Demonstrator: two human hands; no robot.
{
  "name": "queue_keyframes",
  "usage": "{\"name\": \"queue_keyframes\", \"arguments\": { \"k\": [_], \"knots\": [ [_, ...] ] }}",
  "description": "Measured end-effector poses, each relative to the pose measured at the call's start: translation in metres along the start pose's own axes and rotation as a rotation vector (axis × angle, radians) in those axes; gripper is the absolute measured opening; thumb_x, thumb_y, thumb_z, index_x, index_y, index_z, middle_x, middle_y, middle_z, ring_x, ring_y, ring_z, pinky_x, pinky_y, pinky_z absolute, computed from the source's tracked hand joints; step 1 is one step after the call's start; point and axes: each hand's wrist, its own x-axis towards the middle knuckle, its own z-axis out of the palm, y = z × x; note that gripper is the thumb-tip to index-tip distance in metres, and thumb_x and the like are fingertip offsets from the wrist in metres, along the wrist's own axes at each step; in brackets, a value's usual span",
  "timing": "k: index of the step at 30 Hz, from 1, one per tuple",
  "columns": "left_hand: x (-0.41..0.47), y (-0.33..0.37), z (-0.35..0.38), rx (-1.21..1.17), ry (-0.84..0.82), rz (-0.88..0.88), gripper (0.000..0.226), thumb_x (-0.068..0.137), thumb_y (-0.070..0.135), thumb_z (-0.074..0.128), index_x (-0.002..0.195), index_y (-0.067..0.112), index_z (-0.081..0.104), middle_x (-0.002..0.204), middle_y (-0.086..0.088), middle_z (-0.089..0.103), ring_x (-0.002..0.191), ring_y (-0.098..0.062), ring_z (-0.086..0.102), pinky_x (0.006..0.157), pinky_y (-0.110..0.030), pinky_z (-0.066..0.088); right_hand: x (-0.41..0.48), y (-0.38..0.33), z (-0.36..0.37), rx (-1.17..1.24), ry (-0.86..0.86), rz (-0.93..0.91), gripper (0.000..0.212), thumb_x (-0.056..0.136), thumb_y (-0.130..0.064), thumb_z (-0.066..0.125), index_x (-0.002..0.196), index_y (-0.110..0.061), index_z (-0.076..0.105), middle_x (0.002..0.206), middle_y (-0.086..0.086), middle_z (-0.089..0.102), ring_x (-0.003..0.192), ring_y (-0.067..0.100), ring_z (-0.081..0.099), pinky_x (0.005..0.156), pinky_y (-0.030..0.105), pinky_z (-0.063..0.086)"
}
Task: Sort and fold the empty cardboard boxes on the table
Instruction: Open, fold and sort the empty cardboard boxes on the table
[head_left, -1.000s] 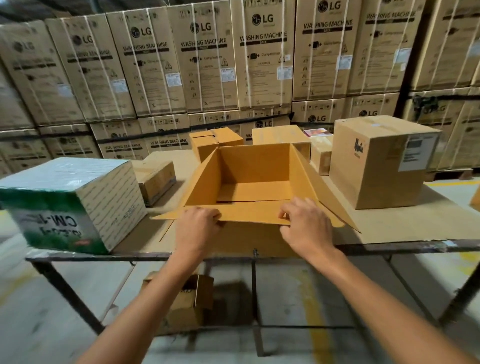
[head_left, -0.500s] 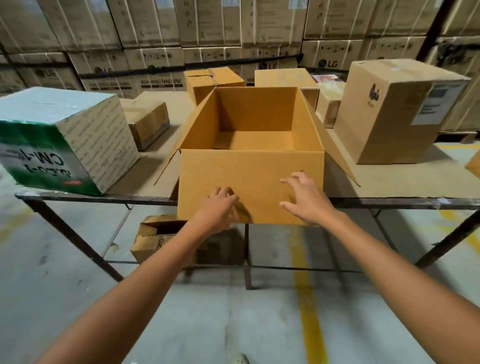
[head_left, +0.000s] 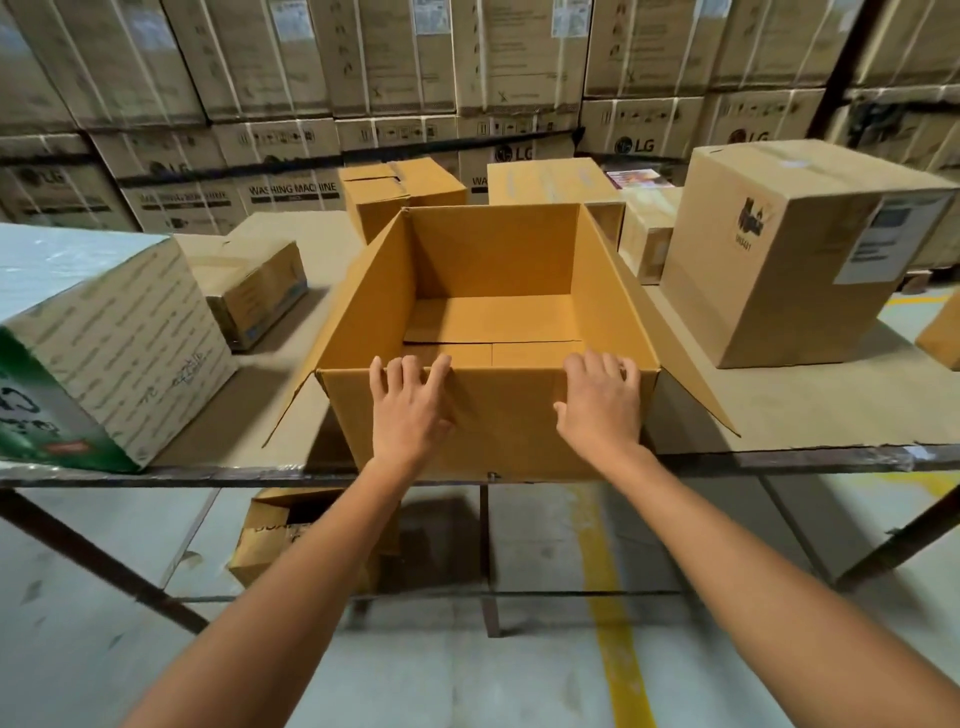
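An empty open-topped cardboard box (head_left: 493, 260) stands at the table's (head_left: 805, 410) front edge, straight ahead of me. Its side flaps hang outward at left (head_left: 298, 405) and right (head_left: 691, 384), and the near flap is folded down against the front wall. My left hand (head_left: 410, 410) lies flat on that front wall, fingers spread, with the tips reaching the top rim. My right hand (head_left: 602, 405) lies on the same wall further right, its fingertips also at the rim.
A green and white carton (head_left: 104, 338) sits at the left, with a small box (head_left: 254, 286) behind it. At the right stands a large sealed box (head_left: 779, 260). Several smaller boxes (head_left: 400, 192) line the back. Another box (head_left: 270, 540) lies under the table. Stacked washing-machine cartons form the back wall.
The near flap, level a second ago, is now folded down outside. Both hands slid down the front wall, then up to the rim. The view has tilted down and closer.
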Motion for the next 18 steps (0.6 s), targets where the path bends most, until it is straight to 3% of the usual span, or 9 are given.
{"name": "queue_keyframes", "arguments": {
  "k": [6, 11, 14, 18],
  "knots": [
    [-0.002, -0.003, -0.005, -0.001, -0.031, 0.016, 0.100, 0.070, 0.057, 0.080, 0.147, 0.030, 0.024, 0.139, -0.009, 0.037, 0.137, -0.034, 0.029, 0.121, -0.057, 0.004, -0.007, 0.000, 0.008, -0.045, 0.016, -0.033, 0.055, 0.085, -0.037, 0.072, 0.131, -0.016, 0.050, 0.135, 0.007, 0.052, 0.133, 0.028, 0.042, 0.121, 0.053, 0.016],
    [-0.006, 0.005, -0.027, -0.049, -0.196, -0.017, 0.097, 0.079, 0.044, 0.077, 0.150, 0.026, 0.014, 0.157, -0.016, 0.021, 0.150, -0.041, 0.001, 0.121, -0.060, 0.001, -0.022, -0.002, -0.013, 0.018, -0.116, -0.040, 0.084, 0.087, -0.049, 0.068, 0.153, -0.017, 0.026, 0.162, 0.013, 0.023, 0.152, 0.032, 0.011, 0.124, 0.052, -0.001],
    [-0.027, 0.010, -0.056, -0.242, -0.229, -0.079, 0.102, 0.081, 0.041, 0.076, 0.156, 0.027, 0.009, 0.164, -0.015, 0.003, 0.152, -0.036, -0.009, 0.123, -0.055, 0.002, -0.046, -0.002, -0.034, 0.220, -0.221, -0.054, 0.092, 0.088, -0.046, 0.069, 0.158, -0.024, 0.012, 0.167, 0.011, 0.004, 0.154, 0.031, 0.000, 0.124, 0.053, 0.011],
    [-0.092, 0.031, -0.105, -0.548, -0.056, -0.091, 0.083, 0.087, 0.033, 0.073, 0.153, 0.028, 0.023, 0.163, -0.005, 0.011, 0.152, -0.029, 0.007, 0.122, -0.052, 0.018, -0.108, -0.006, -0.066, 0.468, -0.258, -0.057, 0.095, 0.087, -0.045, 0.071, 0.158, -0.032, 0.009, 0.166, 0.003, 0.005, 0.151, 0.030, 0.013, 0.117, 0.049, 0.032]
  ]
}}
